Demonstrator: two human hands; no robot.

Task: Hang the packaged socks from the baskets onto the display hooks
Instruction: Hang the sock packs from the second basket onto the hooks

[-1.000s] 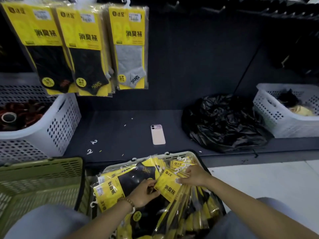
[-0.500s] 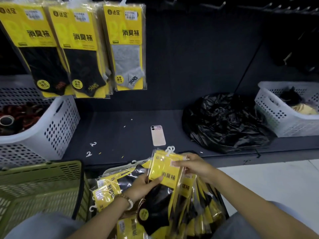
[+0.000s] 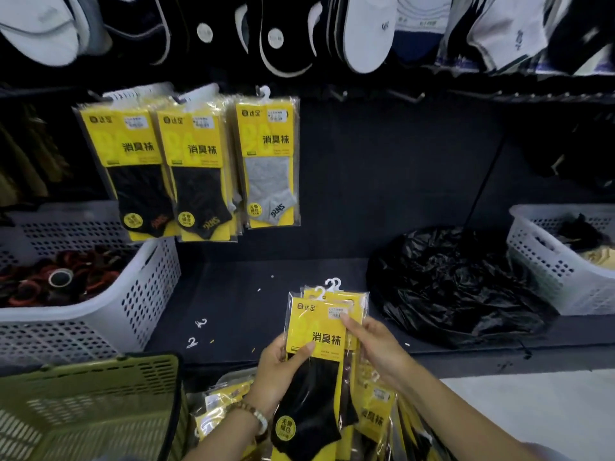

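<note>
Both hands, left hand [image 3: 278, 371] and right hand [image 3: 374, 347], grip a sock-pack bundle [image 3: 324, 331]; three hooks above-left carry hung packs [image 3: 203, 161], and more packs lie below.

The held sock pack [image 3: 319, 344] is yellow with a black sock; one hanging pack [image 3: 268, 161] shows grey. Perforated white baskets [image 3: 146, 294], an olive-green basket [image 3: 90, 404], a glossy black bag [image 3: 456, 287].
</note>
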